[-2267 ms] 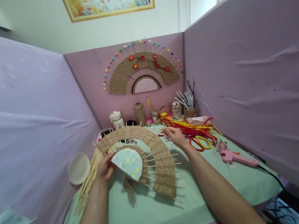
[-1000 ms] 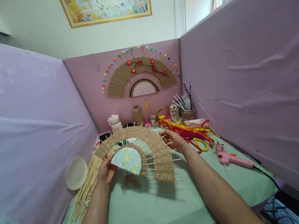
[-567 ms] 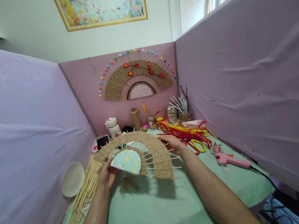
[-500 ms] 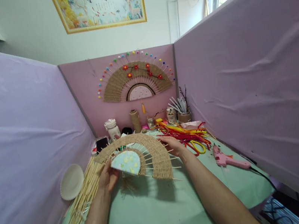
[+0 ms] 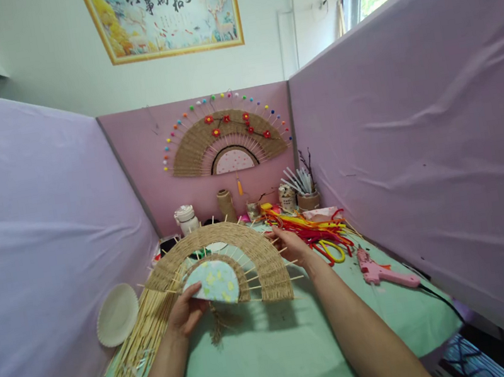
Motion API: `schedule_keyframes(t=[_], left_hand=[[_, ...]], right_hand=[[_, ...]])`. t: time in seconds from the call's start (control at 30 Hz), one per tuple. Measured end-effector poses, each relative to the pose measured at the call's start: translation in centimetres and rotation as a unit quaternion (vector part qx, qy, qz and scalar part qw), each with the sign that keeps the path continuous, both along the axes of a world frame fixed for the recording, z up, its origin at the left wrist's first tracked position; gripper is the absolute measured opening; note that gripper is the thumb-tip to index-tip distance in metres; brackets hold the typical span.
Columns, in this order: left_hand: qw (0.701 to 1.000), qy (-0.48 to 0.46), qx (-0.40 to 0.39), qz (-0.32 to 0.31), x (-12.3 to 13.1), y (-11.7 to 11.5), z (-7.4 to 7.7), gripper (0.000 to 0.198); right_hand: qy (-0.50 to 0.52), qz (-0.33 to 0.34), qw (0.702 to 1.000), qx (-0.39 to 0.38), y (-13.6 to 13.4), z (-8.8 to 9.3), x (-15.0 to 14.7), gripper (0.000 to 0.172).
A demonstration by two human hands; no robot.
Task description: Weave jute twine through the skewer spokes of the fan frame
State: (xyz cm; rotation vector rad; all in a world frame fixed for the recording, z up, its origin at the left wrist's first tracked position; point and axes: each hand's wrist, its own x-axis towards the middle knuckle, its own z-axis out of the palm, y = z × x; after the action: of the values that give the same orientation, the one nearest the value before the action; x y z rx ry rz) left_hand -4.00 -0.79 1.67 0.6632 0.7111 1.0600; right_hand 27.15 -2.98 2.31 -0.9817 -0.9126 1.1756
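Note:
A half-round fan woven of jute twine on thin wooden sticks stands tilted above the green table. Its centre is a pale blue flowered half-disc. My left hand pinches the lower left edge of that half-disc, thumb on the front. My right hand grips the fan's right rim among the stick ends. A loose jute tail hangs from the fan's bottom down to the table.
A bundle of bamboo sticks and a white paper plate lie at left. Coloured pipe cleaners, yellow-handled scissors and a pink glue gun lie at right. Jars and a twine spool line the back, under a finished fan.
The fan has turned from lying slanted to standing more level and has moved slightly left. My right hand came off the pipe cleaners onto the fan's rim. The camera tilted upward.

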Motion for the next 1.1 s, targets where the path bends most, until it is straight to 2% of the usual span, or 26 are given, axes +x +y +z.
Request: schedule_keyframes(t=[0.07, 0.23, 0.4, 0.53, 0.73, 0.93, 1.1], left_hand=[[1.0, 0.005, 0.006, 0.012, -0.2, 0.2, -0.1, 0.051], [0.999, 0.021, 0.013, 0.027, -0.6, 0.7, -0.5, 0.047], [0.999, 0.016, 0.026, 0.026, -0.5, 0.9, -0.4, 0.048], [0.999, 0.002, 0.031, 0.037, -0.3, 0.6, -0.2, 0.05], [0.999, -0.013, 0.019, 0.043, 0.0, 0.3, 0.1, 0.051], [0.998, -0.03, 0.007, 0.058, 0.0, 0.5, -0.1, 0.049], [0.997, -0.042, 0.0, 0.064, 0.2, 0.7, -0.1, 0.047]], right_hand=[[-0.025, -0.047, 0.998, 0.018, 0.2, -0.1, 0.0, 0.045], [-0.097, -0.157, 0.981, 0.066, 0.2, 0.0, 0.2, 0.036], [-0.12, -0.199, 0.968, 0.094, -0.1, 0.3, 0.1, 0.026], [-0.093, -0.163, 0.979, 0.078, -0.1, 0.1, 0.2, 0.024], [-0.014, -0.057, 0.997, 0.04, -0.2, -0.1, 0.8, 0.035], [0.039, 0.015, 0.999, 0.027, 0.1, -0.2, 0.2, 0.047], [0.064, 0.047, 0.996, 0.033, 0.2, -0.3, -1.0, 0.059]])
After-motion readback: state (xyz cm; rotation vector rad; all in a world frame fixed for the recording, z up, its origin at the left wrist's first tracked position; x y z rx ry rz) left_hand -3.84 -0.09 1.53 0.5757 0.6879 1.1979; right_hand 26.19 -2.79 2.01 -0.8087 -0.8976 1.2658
